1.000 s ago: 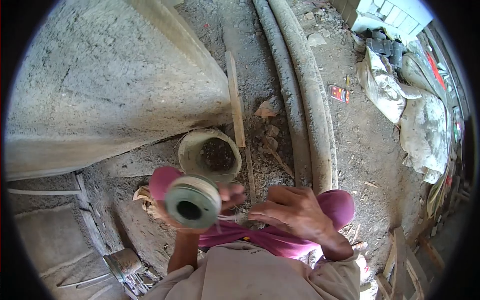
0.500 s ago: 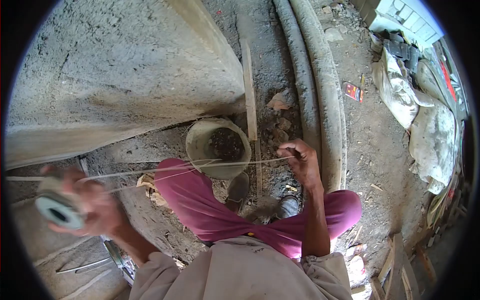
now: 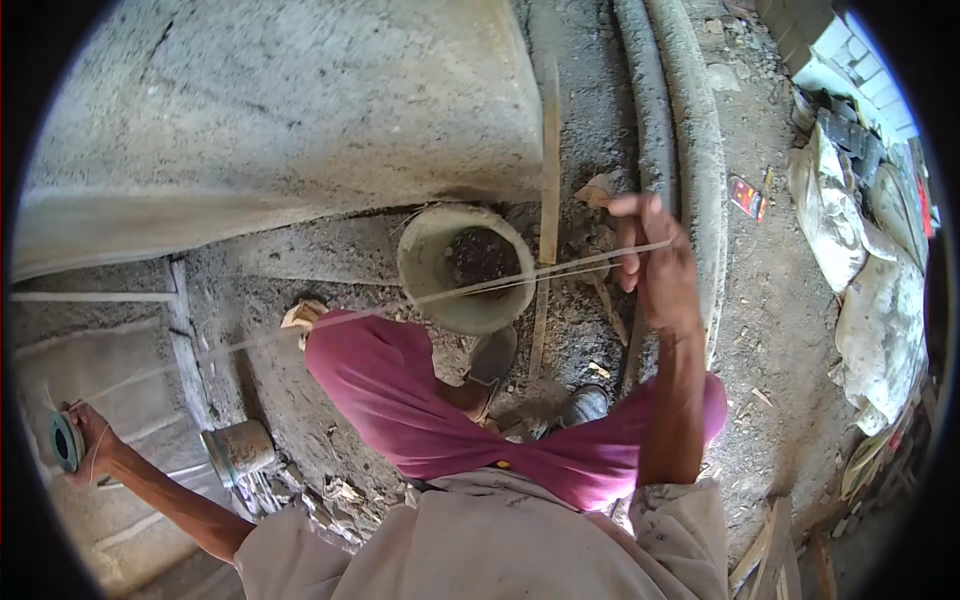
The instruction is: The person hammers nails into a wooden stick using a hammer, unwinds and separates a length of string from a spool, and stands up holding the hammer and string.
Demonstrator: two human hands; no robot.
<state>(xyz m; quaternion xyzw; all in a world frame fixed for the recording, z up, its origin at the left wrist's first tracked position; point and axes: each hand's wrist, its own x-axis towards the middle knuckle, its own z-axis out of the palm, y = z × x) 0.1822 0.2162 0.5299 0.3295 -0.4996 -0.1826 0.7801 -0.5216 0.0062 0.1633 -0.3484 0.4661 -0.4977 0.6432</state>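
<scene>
My left hand [image 3: 92, 440] is wrapped round a green spool [image 3: 66, 442] at the far left, my arm stretched out. Pale string [image 3: 430, 297] runs from the spool across the scene, over the bucket, to my right hand [image 3: 662, 265]. The fingers of my right hand are bent round the string, raised in front of the long pipes. Below the string stands a round, dirty bucket [image 3: 412, 262] with dark material inside, just beyond my knees.
A large concrete block [image 3: 330, 110] fills the upper left. Two long pipes [image 3: 700, 130] curve down right of a wooden strip [image 3: 550, 170]. White sacks [image 3: 880, 320] lie at the right. A small pot [image 3: 240, 450] is at the lower left, wood pieces [image 3: 775, 550] at the lower right.
My left hand has carried the spool away to the far left, drawing out string. My right hand has moved up and right with the string. The view has shifted, too.
</scene>
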